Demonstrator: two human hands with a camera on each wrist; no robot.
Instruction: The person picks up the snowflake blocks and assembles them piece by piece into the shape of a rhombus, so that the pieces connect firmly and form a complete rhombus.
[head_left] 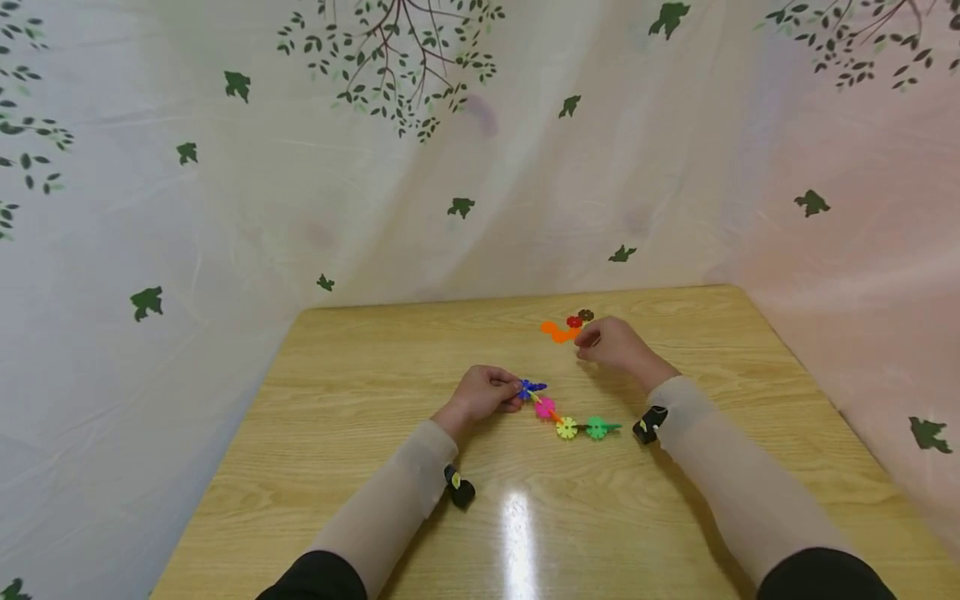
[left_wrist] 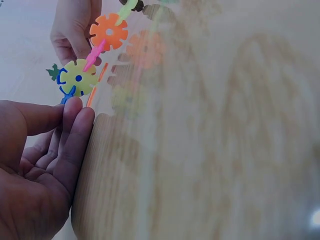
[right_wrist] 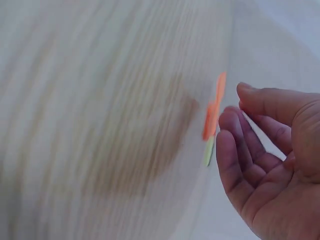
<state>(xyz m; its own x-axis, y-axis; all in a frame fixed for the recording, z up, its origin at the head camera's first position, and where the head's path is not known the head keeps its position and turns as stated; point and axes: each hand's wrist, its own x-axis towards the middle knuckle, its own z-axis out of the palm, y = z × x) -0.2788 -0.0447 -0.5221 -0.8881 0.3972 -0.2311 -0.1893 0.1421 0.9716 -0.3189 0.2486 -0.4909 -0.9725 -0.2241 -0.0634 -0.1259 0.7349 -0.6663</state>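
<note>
My left hand (head_left: 487, 390) pinches the blue notched disc (head_left: 526, 389) at one end of a linked chain of flower-shaped plastic discs. From there the chain runs toward the right through a pink disc (head_left: 545, 407) and a yellow disc (head_left: 567, 428) to a green disc (head_left: 597, 427). In the left wrist view, an orange disc (left_wrist: 108, 32) and a yellow-green disc (left_wrist: 80, 78) face the camera. Loosely curved, with nothing visible in its fingers, my right hand (head_left: 611, 343) is beside some loose orange discs (head_left: 559, 335).
Behind the orange discs, a red disc (head_left: 574, 322) and a brown disc (head_left: 586, 315) lie toward the back of the wooden table (head_left: 360, 358). A pale curtain (head_left: 525, 250) printed with leaves hangs beyond the table's far edge.
</note>
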